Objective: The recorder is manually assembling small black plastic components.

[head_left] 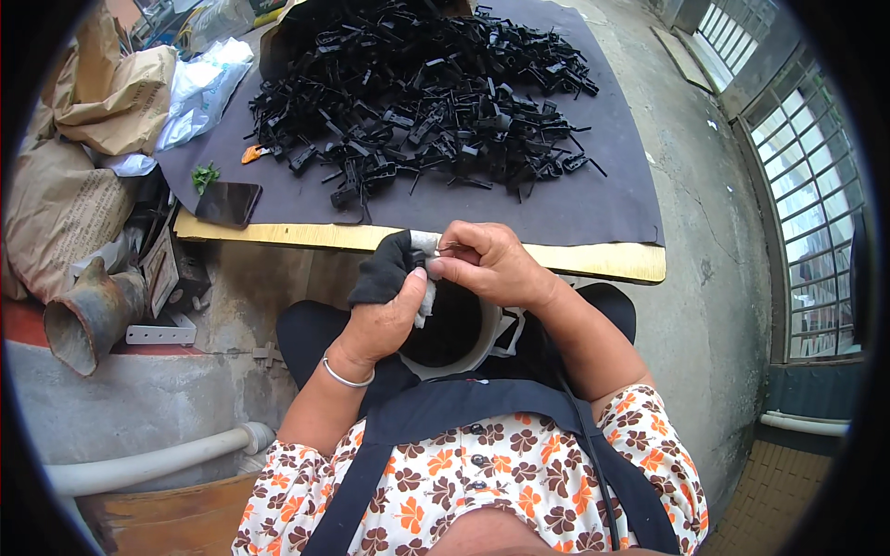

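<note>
Over the near edge of the table, my two hands meet in front of me. My left hand [385,310] has dark and white cloth [380,271] wrapped over its fingers, and its bare thumb presses a small black plastic part [419,259] against them. Thumb and fingers of my right hand [487,264] are pinched together right beside that part. Something thin shows at the right fingertips, too small to name. Beyond my hands, a large heap of similar black plastic parts [436,102] covers much of the dark tabletop [593,204].
Below my hands, between my knees, stands a white-rimmed bucket [487,343] with a dark inside. On the table's left lie a phone [228,203], a green sprig [205,176] and an orange-handled item [252,154]. Paper sacks [69,208] and a rusty metal pipe piece [79,324] crowd the left.
</note>
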Available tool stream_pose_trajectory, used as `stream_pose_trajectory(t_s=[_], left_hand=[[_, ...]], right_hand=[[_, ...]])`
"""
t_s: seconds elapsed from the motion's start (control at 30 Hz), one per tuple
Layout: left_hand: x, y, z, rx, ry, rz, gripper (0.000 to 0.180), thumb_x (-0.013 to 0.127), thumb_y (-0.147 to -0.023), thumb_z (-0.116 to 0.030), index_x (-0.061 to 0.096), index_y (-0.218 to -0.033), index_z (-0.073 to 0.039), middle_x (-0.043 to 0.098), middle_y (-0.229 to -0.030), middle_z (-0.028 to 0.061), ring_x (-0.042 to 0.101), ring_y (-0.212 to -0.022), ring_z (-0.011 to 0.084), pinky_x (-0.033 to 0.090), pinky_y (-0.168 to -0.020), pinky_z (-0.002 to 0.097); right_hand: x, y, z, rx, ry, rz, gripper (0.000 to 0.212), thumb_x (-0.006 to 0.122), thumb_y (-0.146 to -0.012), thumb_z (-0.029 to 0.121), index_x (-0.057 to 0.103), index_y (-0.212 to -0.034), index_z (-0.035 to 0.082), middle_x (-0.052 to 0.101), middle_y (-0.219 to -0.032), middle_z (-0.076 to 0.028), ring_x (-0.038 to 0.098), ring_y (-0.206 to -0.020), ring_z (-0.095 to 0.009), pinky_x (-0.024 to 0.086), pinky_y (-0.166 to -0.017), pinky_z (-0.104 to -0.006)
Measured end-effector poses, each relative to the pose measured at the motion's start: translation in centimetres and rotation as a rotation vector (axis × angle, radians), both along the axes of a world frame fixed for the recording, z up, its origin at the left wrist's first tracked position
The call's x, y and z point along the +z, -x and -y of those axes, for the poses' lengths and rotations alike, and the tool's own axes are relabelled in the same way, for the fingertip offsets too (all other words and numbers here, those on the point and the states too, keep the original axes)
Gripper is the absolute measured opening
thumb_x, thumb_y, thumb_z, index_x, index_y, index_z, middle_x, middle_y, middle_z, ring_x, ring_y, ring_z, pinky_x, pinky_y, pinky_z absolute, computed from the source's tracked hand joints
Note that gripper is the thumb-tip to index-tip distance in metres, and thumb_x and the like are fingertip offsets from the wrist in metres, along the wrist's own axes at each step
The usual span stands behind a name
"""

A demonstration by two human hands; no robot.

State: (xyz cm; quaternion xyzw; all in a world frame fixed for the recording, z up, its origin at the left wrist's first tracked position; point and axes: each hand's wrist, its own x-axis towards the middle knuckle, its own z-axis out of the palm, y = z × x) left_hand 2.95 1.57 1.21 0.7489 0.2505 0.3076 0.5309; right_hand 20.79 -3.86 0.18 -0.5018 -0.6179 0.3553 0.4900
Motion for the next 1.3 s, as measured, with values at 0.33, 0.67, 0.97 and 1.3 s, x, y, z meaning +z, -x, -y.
stream_pose_trajectory(t_s=[0.33, 0.67, 0.97, 1.3], left_hand=[[-1.0, -0.6, -0.1, 0.09, -0.324, 0.001, 0.021, 0.05, -0.084, -0.001, 0.054, -0.102, 0.009, 0.06, -0.087, 0.0165, 0.059, -0.076, 0.0241, 0.047, -0.072, 0.0334], [-0.6, 1.2, -0.8, -0.041, -0.62, -0.432, 0.022, 0.059, -0.086, -0.01, 0.063, -0.104, 0.002, 0.066, -0.098, 0.0158, 0.063, -0.089, 0.027, 0.047, -0.081, 0.0345], [-0.7, 0.4, -0.9, 0.142, 0.325, 0.031, 0.025, 0.049, -0.095, -0.013, 0.06, -0.111, 0.002, 0.067, -0.097, 0.0099, 0.064, -0.077, 0.0157, 0.052, -0.065, 0.0273], [-1.3, -1.2, -0.7, 0.021, 0.914, 0.507, 0.033, 0.05, -0.094, -0.008, 0.05, -0.126, 0.002, 0.063, -0.096, 0.0041, 0.058, -0.084, 0.0111, 0.048, -0.072, 0.0228]], right_hand=[[0.1, 1.5, -0.3, -0.012, -0.005, 0.129, 0.031, 0.052, -0.095, 0.023, 0.056, -0.077, -0.001, 0.052, -0.062, -0.016, 0.044, -0.055, -0.023, 0.043, -0.056, -0.0351], [-1.2, -3.7, -3.1, -0.582, 0.074, 0.849, 0.023, 0.061, -0.086, 0.022, 0.058, -0.1, 0.004, 0.065, -0.084, -0.014, 0.064, -0.076, -0.032, 0.052, -0.067, -0.0428], [-2.0, -1.7, -1.7, -0.379, -0.368, 0.579, 0.006, 0.058, -0.083, 0.006, 0.055, -0.087, 0.003, 0.062, -0.077, -0.013, 0.062, -0.07, -0.032, 0.05, -0.062, -0.0379], [0.3, 1.1, 0.8, -0.154, -0.301, 0.396, 0.021, 0.069, -0.079, 0.018, 0.054, -0.079, 0.004, 0.059, -0.072, -0.011, 0.06, -0.065, -0.03, 0.048, -0.057, -0.0379]])
